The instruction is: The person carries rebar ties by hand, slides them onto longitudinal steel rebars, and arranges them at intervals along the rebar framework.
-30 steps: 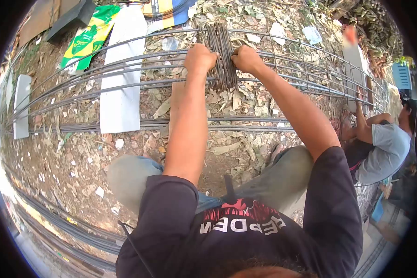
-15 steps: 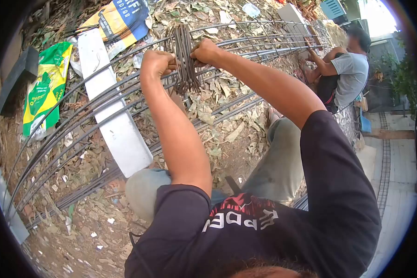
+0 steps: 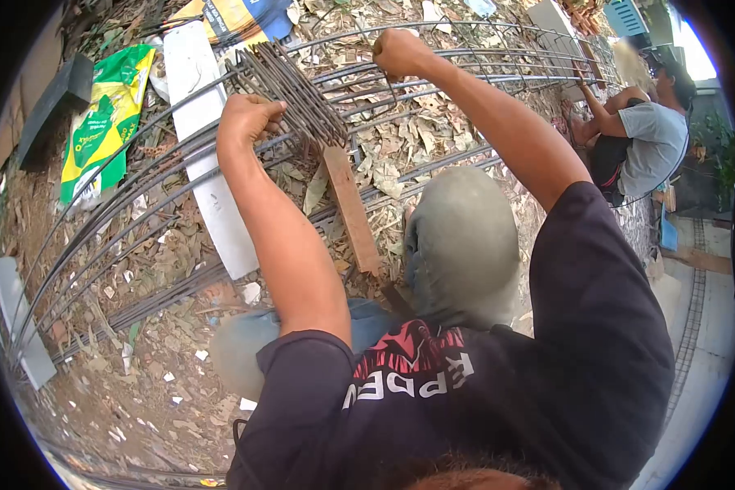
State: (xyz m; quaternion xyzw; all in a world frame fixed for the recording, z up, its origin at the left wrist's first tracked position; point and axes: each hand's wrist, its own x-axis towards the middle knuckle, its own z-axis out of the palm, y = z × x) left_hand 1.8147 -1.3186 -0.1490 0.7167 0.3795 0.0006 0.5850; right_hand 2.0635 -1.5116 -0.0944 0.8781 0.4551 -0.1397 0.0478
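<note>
1. Clock read from centre of view, 12 at top.
2. Bundle of bent rods (image 3: 292, 91): 11 o'clock, stacked close, lying slanted across the long bars (image 3: 514, 79).
3. Left hand (image 3: 247, 122): between 10 and 11 o'clock, at the bundle's near left side. Grip half curled, thumb and fingertips up against the rods; can't tell if it has hold of any.
4. Right hand (image 3: 402, 54): just past 12 o'clock, above the long bars, apart from the bundle. Grip closed in a fist; thin rod shows right below it, can't tell if held.
5. Long bars: curve from 8 o'clock up past 11, then over to 2, where crosswise ties show.
6. Wooden strip (image 3: 349, 214): near centre toward 11, top end at the bundle's lower end.
7. White board (image 3: 220, 216): 10 o'clock, under the bars.
8. Green-and-yellow bag (image 3: 110, 122): 10 o'clock, on leafy ground, beside a dark block (image 3: 55, 113).
9. Blue-and-yellow bag (image 3: 245, 18): 11 o'clock, top edge.
10. Co-worker in grey shirt (image 3: 655, 135): 2 o'clock, crouching, one hand at the bars.
</note>
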